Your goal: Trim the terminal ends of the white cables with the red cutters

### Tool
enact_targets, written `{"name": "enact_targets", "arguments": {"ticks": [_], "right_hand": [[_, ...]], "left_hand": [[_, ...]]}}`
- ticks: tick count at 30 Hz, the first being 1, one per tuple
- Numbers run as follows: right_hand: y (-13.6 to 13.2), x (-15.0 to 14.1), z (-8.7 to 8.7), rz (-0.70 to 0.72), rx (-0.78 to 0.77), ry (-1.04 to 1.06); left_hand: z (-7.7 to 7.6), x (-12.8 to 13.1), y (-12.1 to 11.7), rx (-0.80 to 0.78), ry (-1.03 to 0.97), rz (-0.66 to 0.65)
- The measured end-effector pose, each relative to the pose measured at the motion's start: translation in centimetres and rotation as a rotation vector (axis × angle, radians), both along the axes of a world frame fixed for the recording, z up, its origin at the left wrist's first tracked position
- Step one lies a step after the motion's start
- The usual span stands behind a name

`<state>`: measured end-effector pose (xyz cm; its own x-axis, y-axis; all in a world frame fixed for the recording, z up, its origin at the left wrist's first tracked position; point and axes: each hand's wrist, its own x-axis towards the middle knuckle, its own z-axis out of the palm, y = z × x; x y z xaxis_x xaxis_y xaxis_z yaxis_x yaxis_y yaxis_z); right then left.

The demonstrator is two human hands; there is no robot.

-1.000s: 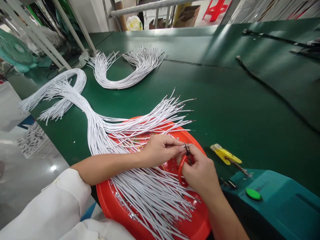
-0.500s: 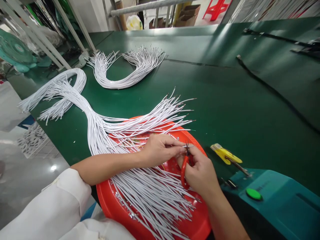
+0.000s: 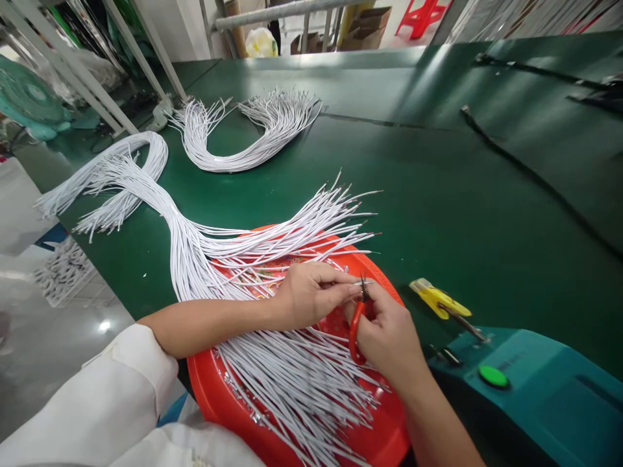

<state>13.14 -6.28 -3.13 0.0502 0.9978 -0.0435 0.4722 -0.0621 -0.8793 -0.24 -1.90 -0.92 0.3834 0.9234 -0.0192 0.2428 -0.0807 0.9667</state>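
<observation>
Over a red tray (image 3: 209,392), my left hand (image 3: 311,295) is closed in a pinch on the end of a white wire (image 3: 355,283). My right hand (image 3: 389,331) is closed around red-handled scissors (image 3: 357,331), whose dark blades point up at the wire's end, close to my left fingertips. A large bundle of white wires (image 3: 189,259) spreads across the tray, some strands passing above my left forearm and others below it. Small shiny bits (image 3: 248,408) lie along the tray's near left side. Exactly where the blades meet the wire is too small to tell.
Two more white wire bundles, a curved one (image 3: 233,162) and a folded one (image 3: 156,152), lie on the green table (image 3: 438,194). A teal machine (image 3: 545,383) with a green button and a yellow clip-like piece (image 3: 435,298) stands at right. A black cable (image 3: 525,168) runs beyond it.
Both hands stay at the wire's end. The scissors and my right hand have shifted very slightly left; the bundles and tray look the same.
</observation>
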Motion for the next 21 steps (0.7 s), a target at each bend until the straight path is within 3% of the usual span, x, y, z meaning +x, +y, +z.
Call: {"name": "enact_targets", "arguments": {"ticks": [11, 14, 16, 19, 21], "right_hand": [[0.2, 0.27, 0.04, -0.024, 0.007, -0.016], [0.34, 0.3, -0.01, -0.009, 0.027, 0.061], [0.39, 0.19, -0.02, -0.092, 0.092, 0.148], [0.45, -0.16, 0.13, -0.36, 0.273, 0.263], [0.49, -0.43, 0.3, -0.465, 0.364, 0.32]], "left_hand": [[-0.33, 0.43, -0.18, -0.142, -0.161, 0.098], [-0.1, 0.49, 0.01, -0.134, -0.188, 0.118], [0.05, 0.49, 0.15, -0.086, -0.137, 0.12], [0.0, 0.46, 0.28, -0.045, -0.022, 0.126], [-0.2, 0.42, 0.31, -0.027, 0.037, 0.103]]}}
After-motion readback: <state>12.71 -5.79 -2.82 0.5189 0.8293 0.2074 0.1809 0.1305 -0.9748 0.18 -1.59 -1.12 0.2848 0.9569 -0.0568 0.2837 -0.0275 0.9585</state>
